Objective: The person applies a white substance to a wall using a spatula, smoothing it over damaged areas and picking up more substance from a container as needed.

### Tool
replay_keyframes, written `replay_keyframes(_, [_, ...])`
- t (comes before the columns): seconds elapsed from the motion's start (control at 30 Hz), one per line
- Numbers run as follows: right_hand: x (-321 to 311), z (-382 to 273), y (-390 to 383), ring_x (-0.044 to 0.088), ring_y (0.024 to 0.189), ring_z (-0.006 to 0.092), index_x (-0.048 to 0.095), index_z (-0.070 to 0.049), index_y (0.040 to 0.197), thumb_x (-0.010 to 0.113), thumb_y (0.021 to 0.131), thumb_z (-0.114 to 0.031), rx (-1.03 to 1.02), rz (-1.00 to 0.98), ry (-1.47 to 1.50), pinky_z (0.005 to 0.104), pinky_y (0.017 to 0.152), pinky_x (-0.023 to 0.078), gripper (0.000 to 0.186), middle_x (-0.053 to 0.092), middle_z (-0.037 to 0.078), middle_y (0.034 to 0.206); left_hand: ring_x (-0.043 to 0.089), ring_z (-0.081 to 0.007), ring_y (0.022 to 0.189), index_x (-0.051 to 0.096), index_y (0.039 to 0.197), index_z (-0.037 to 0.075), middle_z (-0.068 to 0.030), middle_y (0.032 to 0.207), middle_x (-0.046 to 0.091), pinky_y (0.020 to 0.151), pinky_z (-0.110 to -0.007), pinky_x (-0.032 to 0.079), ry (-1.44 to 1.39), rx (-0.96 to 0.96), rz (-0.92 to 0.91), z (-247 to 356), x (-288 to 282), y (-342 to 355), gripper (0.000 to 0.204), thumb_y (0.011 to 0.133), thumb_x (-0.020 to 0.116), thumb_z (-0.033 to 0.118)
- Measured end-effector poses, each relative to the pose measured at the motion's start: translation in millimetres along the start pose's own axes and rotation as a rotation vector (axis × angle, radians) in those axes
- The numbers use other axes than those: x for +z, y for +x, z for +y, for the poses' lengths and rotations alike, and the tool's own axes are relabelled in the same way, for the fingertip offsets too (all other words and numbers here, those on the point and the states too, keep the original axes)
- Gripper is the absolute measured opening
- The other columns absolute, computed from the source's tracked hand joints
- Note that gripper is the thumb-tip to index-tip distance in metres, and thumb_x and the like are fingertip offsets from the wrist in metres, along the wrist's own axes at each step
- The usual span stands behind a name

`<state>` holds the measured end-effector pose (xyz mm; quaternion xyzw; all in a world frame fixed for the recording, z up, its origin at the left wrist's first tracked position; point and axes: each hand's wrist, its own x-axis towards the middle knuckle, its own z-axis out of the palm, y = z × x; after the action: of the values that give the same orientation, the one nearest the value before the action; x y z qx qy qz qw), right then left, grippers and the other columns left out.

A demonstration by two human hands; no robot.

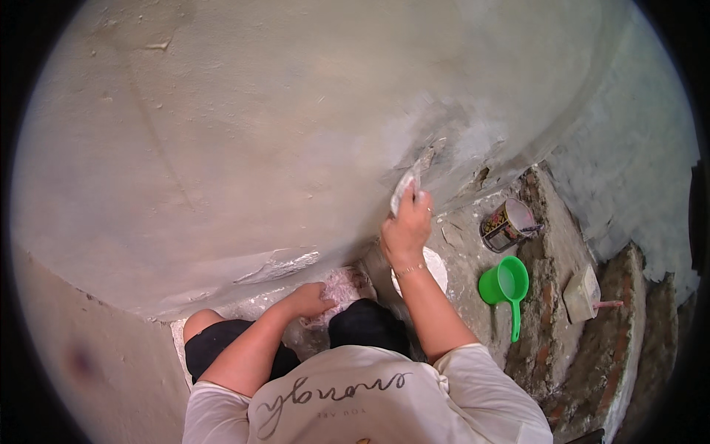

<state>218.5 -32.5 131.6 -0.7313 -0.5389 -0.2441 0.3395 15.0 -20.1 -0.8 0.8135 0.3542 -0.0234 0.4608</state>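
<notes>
My right hand (407,231) is closed round a whitish, putty-smeared scraper (406,186). Its tip meets the grey wall (259,148) at a rough, darker patch (436,133) where the surface is chipped. Low between my knees, my left hand (307,301) has its fingers curled on a crumpled, pinkish-white thing (340,292) that looks like a plastic bag; its contents are not visible. Behind my right forearm a round white container (438,274) shows only in part.
To the right stand an open paint can (503,225), tilted, and a green dipper (506,283) with its handle toward me. Farther right, a whitish block-shaped thing with a pink handle (582,294) lies on rough brick steps (617,325). Flaking plaster (281,265) marks the wall's foot.
</notes>
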Motion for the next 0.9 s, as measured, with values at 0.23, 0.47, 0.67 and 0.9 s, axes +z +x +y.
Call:
replay_keyframes(0.23, [-32.3, 17.6, 38.1, 0.049, 0.088, 0.0364, 0.049, 0.005, 0.119, 0.056, 0.064, 0.001, -0.032, 0.283, 0.061, 0.0432, 0.077, 0.040, 0.056, 0.050, 0.019, 0.094, 0.057, -0.0389, 0.099, 0.056, 0.106, -0.008, -0.0282, 0.103, 0.059, 0.086, -0.041, 0.044, 0.018, 0.004, 0.001, 1.8, 0.7, -10.0, 0.057, 0.075, 0.062, 0.040])
replay_keyframes(0.47, [-9.9, 25.1, -0.7, 0.051, 0.090, 0.0352, 0.052, 0.003, 0.118, 0.056, 0.062, 0.003, -0.087, 0.043, 0.039, 0.0415, 0.077, 0.043, 0.056, 0.051, 0.018, 0.096, 0.057, -0.0387, 0.098, 0.056, 0.104, -0.007, -0.0280, 0.102, 0.059, 0.085, -0.040, 0.044, 0.050, 0.008, 0.025, -7.2, 2.6, 0.6, 0.056, 0.076, 0.062, 0.041])
replay_keyframes(0.67, [-73.0, 36.5, 38.0, 0.057, 0.070, 0.0222, 0.059, 0.002, 0.101, 0.062, 0.078, -0.003, 0.405, 0.011, 0.883, 0.0324, 0.057, 0.044, 0.024, 0.059, 0.009, 0.080, 0.058, -0.0387, 0.096, 0.057, 0.103, -0.007, -0.0282, 0.100, 0.059, 0.084, -0.040, 0.045, 0.055, 0.013, 0.013, -7.9, 4.7, -4.9, 0.056, 0.076, 0.061, 0.042])
replay_keyframes(0.9, [-48.2, 89.2, 78.0, 0.054, 0.056, 0.0105, 0.059, -0.004, 0.089, 0.070, 0.076, -0.009, 0.491, -0.209, 1.271, 0.0233, 0.043, 0.037, 0.018, 0.062, 0.002, 0.075, 0.058, -0.0387, 0.095, 0.058, 0.101, -0.006, -0.0279, 0.099, 0.060, 0.083, -0.040, 0.045, 0.053, 0.016, 0.041, -14.7, 5.8, 1.3, 0.056, 0.076, 0.061, 0.043])
